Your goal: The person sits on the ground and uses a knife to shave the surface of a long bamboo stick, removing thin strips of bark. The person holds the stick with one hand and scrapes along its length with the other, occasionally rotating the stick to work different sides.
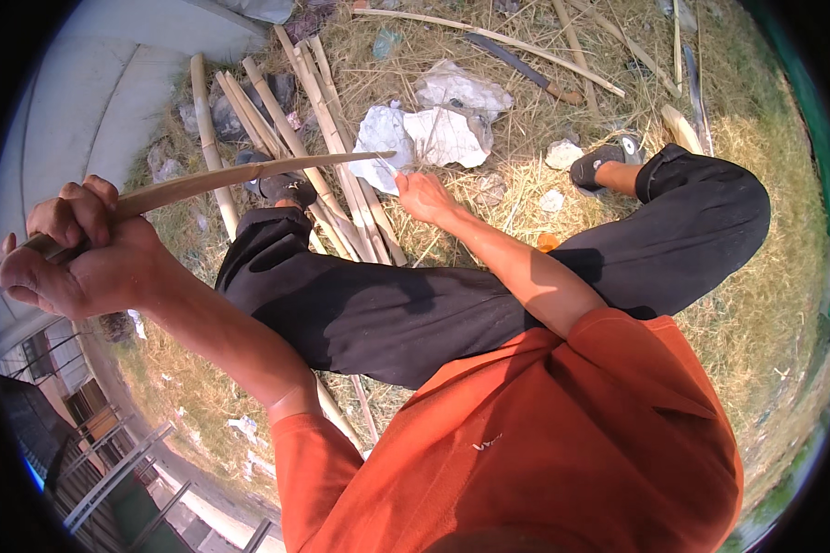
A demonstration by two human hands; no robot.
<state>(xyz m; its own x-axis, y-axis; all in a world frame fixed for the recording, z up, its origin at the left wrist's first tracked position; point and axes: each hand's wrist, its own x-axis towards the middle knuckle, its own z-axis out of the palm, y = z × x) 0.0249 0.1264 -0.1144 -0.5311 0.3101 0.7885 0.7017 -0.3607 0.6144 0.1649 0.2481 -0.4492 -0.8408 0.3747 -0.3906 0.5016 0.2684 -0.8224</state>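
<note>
My left hand (88,244) is raised at the far left, its fingers wrapped round a long split bamboo strip (277,168). The strip reaches to the right and narrows toward its tip. By that tip my right hand (424,196) is closed on a slim, bright tool that looks like a small knife (387,166); its handle is hidden in the fist. The blade meets or lies very close to the strip's end; I cannot tell which. Beneath are white rocks (447,136) on dry grass.
Bamboo poles and split pieces (327,101) lie beyond my left leg. A machete (526,66) with a dark blade rests at the far side, and another long blade (696,97) lies beside bamboo at far right. My bent legs (369,309) spread around the work; a pale wall (101,101) stands left.
</note>
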